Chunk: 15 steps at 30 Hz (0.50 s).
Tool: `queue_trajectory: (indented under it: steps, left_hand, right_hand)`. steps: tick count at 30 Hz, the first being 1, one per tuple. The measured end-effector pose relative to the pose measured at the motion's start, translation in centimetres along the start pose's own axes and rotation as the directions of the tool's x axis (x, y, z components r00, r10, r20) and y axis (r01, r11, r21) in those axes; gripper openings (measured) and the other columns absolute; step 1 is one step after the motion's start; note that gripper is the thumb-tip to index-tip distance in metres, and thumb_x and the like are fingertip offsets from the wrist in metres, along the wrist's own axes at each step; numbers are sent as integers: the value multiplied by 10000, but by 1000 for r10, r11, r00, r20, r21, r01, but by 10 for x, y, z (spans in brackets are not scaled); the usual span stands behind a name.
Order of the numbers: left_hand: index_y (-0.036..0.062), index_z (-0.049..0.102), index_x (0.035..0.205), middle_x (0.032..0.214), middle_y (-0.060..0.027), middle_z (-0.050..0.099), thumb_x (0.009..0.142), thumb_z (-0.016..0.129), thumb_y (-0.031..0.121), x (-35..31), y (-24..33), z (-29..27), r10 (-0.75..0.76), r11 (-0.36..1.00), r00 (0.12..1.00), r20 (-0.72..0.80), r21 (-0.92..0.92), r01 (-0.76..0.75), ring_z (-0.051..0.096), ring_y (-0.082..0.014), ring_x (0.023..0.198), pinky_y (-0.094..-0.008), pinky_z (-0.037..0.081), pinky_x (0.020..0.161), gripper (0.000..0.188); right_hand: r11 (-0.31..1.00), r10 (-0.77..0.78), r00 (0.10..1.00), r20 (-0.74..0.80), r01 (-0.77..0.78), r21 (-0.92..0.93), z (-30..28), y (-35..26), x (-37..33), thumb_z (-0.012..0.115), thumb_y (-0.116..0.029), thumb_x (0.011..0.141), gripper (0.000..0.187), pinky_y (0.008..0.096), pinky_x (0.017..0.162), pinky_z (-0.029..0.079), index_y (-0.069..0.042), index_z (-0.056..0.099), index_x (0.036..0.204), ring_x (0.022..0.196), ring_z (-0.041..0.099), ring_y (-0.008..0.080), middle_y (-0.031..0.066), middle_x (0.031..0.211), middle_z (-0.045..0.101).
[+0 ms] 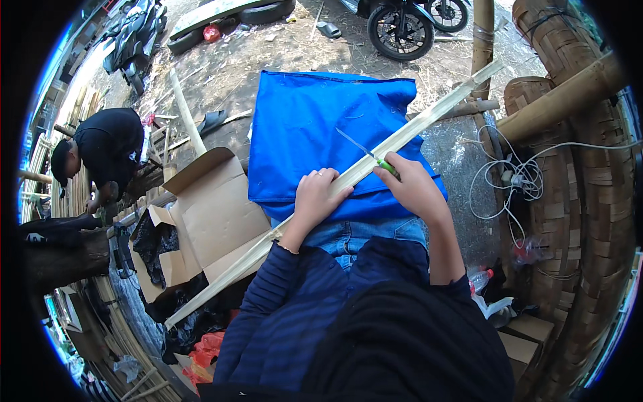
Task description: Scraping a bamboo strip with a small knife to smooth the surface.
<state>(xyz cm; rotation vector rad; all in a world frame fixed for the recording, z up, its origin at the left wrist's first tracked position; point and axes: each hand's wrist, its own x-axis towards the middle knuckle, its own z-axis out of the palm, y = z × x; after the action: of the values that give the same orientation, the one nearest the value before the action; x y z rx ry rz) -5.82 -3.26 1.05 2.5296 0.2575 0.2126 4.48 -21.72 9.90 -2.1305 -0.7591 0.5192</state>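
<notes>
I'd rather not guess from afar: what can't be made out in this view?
All in the head view:
Green-handled tool: handle end hidden by the right hand; blade edge too small.
Pale strip: stretch under the left hand hidden.
Cardboard box: anything beneath black plastic hidden.
Motorbike: cut off by upper edge.

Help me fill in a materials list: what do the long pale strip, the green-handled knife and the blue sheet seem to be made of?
Long pale strip: probably raw bamboo or wood, matte, with lengthwise streaks.
Green-handled knife: blade likely metal, thin and grey; handle perhaps plastic, brightly coloured; gloss unclear.
Blue sheet: seemingly fabric, fairly matte, softly creased; fibre unclear.
</notes>
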Motion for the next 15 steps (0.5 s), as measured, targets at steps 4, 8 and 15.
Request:
queue_trajectory:
  steps: [4,8,15]
  left_hand:
    - [65,610,929,865,-79,608,771,669,449,10,-4,-3,4,999,998,61,-39,-1,563,-262,837,-385,412,741,419]
    - [69,592,880,840,-91,595,766,657,424,11,-1,0,-6,997,993,118,-73,15,564,-271,827,-393,411,707,379]
    - [83,567,905,891,-102,598,780,625,244,2,-5,28,-165,924,986,7,-348,157,559,-289,915,-408,420,809,212]
  right_hand:
    - [994,-63,992,113,52,100,-9,-36,17,586,-211,912,243,313,515,348,24,528,890,536,391,176,121,618,488]
    - [914,-388,899,200,347,212,-15,-98,40,593,-190,907,198,280,499,340,-2,538,876,520,421,140,71,594,483]
    - [861,-489,802,344,380,339,14,-110,71,626,-160,883,191,293,514,380,14,551,908,538,472,152,108,654,520]
